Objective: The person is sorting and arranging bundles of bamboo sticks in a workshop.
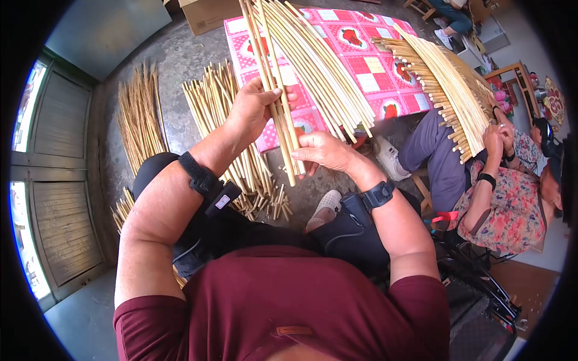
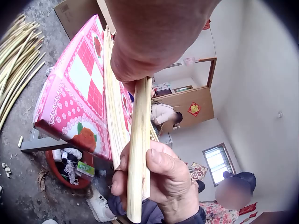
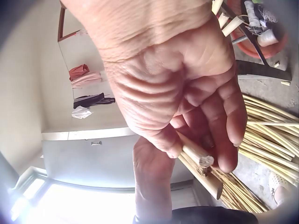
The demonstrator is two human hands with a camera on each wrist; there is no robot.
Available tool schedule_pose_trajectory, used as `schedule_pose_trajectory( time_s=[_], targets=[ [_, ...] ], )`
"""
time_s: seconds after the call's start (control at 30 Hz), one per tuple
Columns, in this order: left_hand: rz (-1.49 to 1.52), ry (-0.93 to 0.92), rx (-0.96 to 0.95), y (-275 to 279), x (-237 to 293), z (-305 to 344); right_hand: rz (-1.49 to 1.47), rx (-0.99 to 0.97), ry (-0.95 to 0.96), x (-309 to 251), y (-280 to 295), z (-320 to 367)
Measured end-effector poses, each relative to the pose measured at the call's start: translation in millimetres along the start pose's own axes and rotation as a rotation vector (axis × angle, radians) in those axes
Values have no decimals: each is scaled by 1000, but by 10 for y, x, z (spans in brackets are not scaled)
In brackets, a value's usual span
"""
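A few pale dried plant stalks (image 1: 288, 135) slant upright in front of me over the near edge of the table. My left hand (image 1: 253, 109) grips them partway up, thumb across the front. Lower down, near their bottom ends, my right hand (image 1: 326, 151) pinches the stalks between thumb and fingers. In the left wrist view the stalks (image 2: 138, 149) run from under the left hand (image 2: 149, 42) to the right hand's (image 2: 173, 175) thumb. Cut stalk ends (image 3: 198, 158) show beside the right hand's fingers in the right wrist view.
More stalks (image 1: 319, 72) lie on a table with a pink patterned cloth (image 1: 367, 60). Bundles (image 1: 208, 99) and brushy stalks (image 1: 141, 111) lie on the floor at left. Another person (image 1: 512, 198) sits at right beside a woven stalk mat (image 1: 451, 87). A red basin (image 2: 77, 179) holds thread spools.
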State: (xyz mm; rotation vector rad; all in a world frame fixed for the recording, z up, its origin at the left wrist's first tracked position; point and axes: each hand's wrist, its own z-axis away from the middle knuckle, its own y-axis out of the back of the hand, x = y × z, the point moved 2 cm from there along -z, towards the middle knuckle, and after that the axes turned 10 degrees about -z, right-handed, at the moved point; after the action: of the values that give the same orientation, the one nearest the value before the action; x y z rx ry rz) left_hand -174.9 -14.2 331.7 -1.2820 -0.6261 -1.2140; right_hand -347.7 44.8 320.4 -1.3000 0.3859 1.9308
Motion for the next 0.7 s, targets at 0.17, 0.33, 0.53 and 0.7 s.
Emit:
schedule_pose_trajectory(
  time_s=[0.17,0.33,0.53,0.7],
  targets=[
    [24,-18,-2,24,11,-30,28,-6,-20,-10,0,11],
    [61,-31,-5,62,1,-51,35,-35,-9,26,-26,1],
    [55,-33,-64,31,30,-47,54,-54,-49,32,-43,16],
    [21,-132,-17,63,108,-89,-14,207,108,-225,274,184]
  ],
)
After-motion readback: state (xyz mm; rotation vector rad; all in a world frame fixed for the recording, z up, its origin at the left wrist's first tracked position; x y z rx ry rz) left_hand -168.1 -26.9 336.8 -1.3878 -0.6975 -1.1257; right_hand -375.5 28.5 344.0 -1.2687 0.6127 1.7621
